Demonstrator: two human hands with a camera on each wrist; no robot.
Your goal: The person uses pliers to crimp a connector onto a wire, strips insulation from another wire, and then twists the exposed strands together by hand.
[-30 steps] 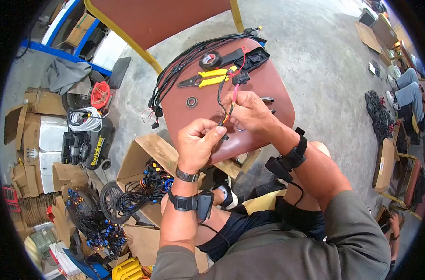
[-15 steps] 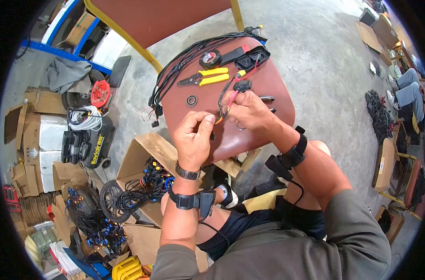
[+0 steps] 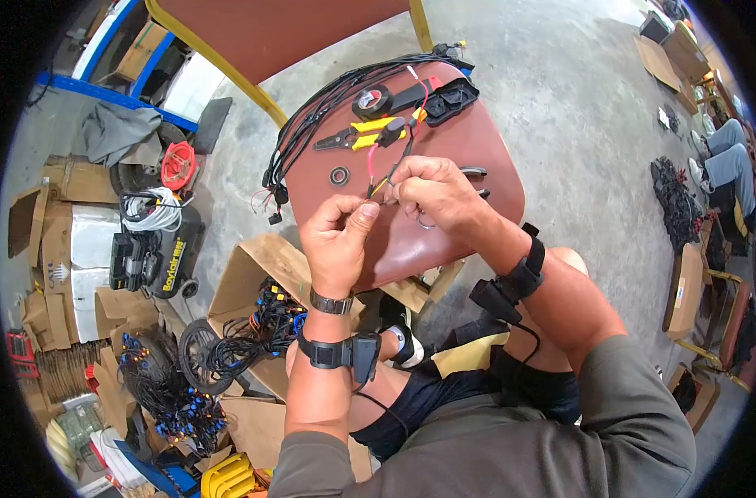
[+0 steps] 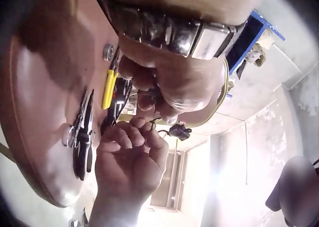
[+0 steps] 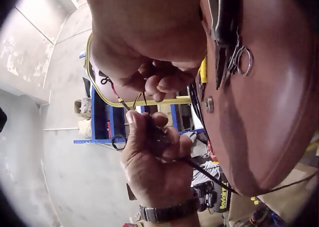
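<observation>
My left hand (image 3: 335, 241) pinches a wiring harness (image 3: 371, 189) between thumb and forefinger, above the front of a red-brown chair seat (image 3: 403, 257). Just to its right, my right hand (image 3: 434, 192) pinches thin yellow and black wires of the same harness, its fingers curled. Beyond the hands, a black connector (image 3: 390, 131) on a pink wire overlaps the yellow-handled wire strippers (image 3: 336, 139). In the right wrist view, a black cable (image 5: 209, 173) trails below the left hand (image 5: 154, 160). The fingers partly hide the wire ends.
On the seat lie a roll of black tape (image 3: 372, 101), a metal ring (image 3: 339, 175), an opened black case (image 3: 454, 101), pliers (image 4: 83, 152) and scissors (image 5: 244, 61). Black cables (image 3: 303, 133) run along its left edge. A cardboard box (image 3: 258, 266) of wiring stands at the lower left.
The black connector and pink wire have swung left over the wire strippers. My right hand has shifted from the pink wire to the yellow and black wires; the left hand has moved slightly left.
</observation>
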